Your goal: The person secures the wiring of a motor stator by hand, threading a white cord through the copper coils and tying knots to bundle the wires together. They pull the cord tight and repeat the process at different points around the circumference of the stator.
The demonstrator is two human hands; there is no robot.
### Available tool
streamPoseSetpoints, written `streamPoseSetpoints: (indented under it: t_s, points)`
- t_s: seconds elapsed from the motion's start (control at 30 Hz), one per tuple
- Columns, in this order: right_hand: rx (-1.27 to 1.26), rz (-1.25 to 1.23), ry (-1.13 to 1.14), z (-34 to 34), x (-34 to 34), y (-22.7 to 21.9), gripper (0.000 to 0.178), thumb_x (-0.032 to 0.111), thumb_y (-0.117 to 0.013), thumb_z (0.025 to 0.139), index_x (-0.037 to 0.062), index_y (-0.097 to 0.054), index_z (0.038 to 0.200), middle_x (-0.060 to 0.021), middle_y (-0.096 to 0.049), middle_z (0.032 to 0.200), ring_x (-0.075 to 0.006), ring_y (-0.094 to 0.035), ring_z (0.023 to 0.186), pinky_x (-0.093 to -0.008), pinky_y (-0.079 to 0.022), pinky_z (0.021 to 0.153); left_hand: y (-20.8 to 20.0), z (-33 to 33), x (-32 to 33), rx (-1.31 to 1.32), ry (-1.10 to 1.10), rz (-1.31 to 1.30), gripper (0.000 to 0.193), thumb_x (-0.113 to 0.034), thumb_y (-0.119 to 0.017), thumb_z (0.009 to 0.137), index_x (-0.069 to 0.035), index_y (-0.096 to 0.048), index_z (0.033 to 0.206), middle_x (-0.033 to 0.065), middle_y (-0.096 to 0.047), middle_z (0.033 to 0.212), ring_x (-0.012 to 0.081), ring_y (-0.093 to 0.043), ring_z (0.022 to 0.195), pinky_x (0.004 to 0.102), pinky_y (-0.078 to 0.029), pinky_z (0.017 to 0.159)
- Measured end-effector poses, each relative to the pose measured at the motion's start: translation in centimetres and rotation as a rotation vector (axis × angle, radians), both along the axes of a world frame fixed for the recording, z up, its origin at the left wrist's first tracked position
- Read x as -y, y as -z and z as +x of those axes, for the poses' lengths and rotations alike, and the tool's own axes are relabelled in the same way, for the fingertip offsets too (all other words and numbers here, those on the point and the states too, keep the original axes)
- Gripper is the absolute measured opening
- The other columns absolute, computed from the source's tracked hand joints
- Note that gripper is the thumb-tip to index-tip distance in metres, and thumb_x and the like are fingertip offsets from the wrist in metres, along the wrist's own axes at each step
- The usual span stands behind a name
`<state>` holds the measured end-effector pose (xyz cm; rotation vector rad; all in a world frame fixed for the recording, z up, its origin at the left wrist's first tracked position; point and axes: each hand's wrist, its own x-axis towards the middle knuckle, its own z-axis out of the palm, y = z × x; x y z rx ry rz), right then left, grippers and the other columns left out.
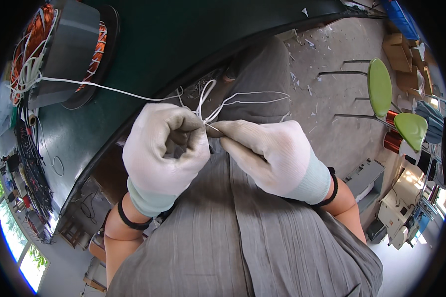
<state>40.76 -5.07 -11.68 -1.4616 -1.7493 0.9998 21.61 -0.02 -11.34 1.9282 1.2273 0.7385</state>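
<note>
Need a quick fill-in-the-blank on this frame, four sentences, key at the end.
1. The left hand and the right hand both wear ____.
2. The colour of the cord at the fingertips is ____.
3. The copper-wound part on the dark table is on the person's ____ side.
4. The seat and backrest of the chair are coloured ____.

Missing words: gloves; white; left; green.

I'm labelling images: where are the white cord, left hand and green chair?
White cord (109,89), head view: on its long strand.
Left hand (151,146), head view: on its gloved middle.
Green chair (380,88), head view: on its larger panel.
</note>
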Motion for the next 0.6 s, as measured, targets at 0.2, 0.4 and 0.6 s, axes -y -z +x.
streamPoseSetpoints:
  t_s: [0.2,0.4,0.6]
  points:
    - [0.16,0.015,0.022,-0.2,0.0,0.1,0.016,0.015,-0.063,0.094,0.0052,-0.069,0.106,-0.0129,-0.068,0.07,-0.0288,-0.068,0.06,-0.0368,-0.054,0.056,0.1,0.0,-0.1,0.006,-0.025,-0.113,0.014,0.005,-0.07,0.078,-0.003,-0.064,0.087,0.0,-0.061,0.086,0.0046,-0.058,0.067,0.0202,-0.046,0.057]
    - [0.088,-0.204,0.293,3.4,-1.2,1.0,0.022,0.007,-0.055,0.097,-0.0037,-0.07,0.108,-0.0112,-0.065,0.069,-0.0136,-0.057,0.055,-0.0271,-0.047,0.056,-0.9,-0.8,-0.2,0.24,-0.173,-0.497,0.01,0.006,-0.063,0.083,-0.001,-0.062,0.09,-0.0033,-0.06,0.079,0.0003,-0.051,0.068,0.0167,-0.041,0.06]
    - [-0.162,-0.213,-0.058,1.0,-0.2,-1.1,0.013,0.014,-0.064,0.094,0.0029,-0.07,0.099,-0.0165,-0.066,0.071,-0.0318,-0.067,0.062,-0.0365,-0.053,0.058,-0.8,-0.1,-0.1,0.282,-0.271,-0.586,0.009,0.005,-0.065,0.085,0.0,-0.065,0.092,-0.0021,-0.064,0.082,0.001,-0.055,0.07,0.0171,-0.043,0.061]
